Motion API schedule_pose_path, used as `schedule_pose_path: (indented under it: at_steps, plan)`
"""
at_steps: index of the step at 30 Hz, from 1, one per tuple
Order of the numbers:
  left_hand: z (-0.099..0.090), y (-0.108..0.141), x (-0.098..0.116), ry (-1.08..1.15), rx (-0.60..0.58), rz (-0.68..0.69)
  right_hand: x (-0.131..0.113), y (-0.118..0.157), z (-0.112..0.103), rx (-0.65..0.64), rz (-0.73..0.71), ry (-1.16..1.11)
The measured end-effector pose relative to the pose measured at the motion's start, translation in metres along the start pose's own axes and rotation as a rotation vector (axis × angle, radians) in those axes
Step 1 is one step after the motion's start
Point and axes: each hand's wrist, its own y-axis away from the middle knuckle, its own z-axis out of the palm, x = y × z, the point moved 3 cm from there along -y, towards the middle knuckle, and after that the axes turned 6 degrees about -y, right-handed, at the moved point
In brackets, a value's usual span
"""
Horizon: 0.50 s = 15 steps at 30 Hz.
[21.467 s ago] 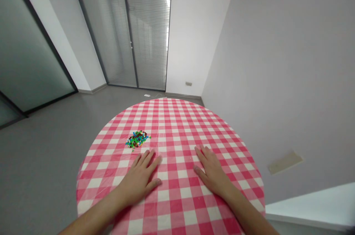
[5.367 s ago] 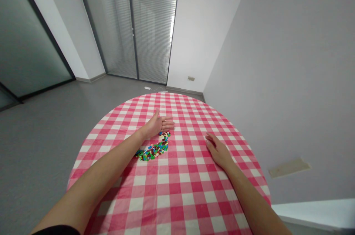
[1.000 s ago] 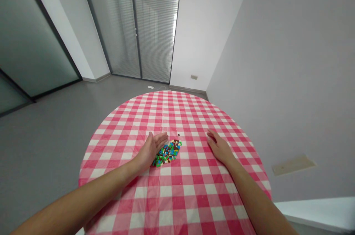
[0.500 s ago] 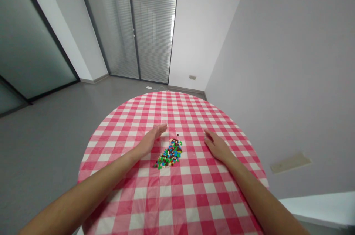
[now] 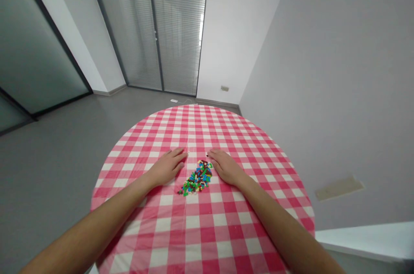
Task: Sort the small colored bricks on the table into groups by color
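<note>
A pile of small toy building bricks point(image 5: 196, 180) in blue, green, brown and cream lies between my hands. To its left, my left hand point(image 5: 166, 167) rests palm down on the checked cloth, fingers stretched out, apart from the bricks and holding nothing. On the pile's upper right side is my right hand point(image 5: 225, 166), also palm down with fingers extended. Its fingertips are at a single dark brick point(image 5: 207, 155) lying just beyond the pile; whether they touch it I cannot tell.
The round table point(image 5: 200, 235) wears a red and white checked cloth. A grey wall point(image 5: 339, 93) stands close on the right. Beyond the table are glass doors with blinds point(image 5: 177, 32) and a white power strip point(image 5: 174, 101) on the floor.
My right hand has moved left, up to the pile and the lone dark brick. My left hand has turned palm down and shifted slightly left. The pile looks unchanged.
</note>
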Motion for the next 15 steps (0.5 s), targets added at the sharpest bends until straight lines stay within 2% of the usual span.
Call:
schedule_pose_path:
  at_steps: [3, 7, 11, 15]
  plan:
    - [-0.003, 0.003, -0.003, -0.020, -0.003, 0.012, 0.005, 0.007, 0.000, -0.031, 0.009, 0.030]
    - [-0.003, 0.010, 0.006, -0.143, -0.019, 0.069, 0.006, 0.007, -0.002, -0.046, 0.031, 0.049]
    - [-0.003, 0.021, 0.015, -0.219, -0.121, 0.144, 0.003, -0.003, 0.001, -0.056, 0.030, 0.062]
    - [-0.007, 0.026, 0.014, -0.227, -0.224, 0.168, 0.000, -0.007, 0.004, -0.071, 0.008, 0.073]
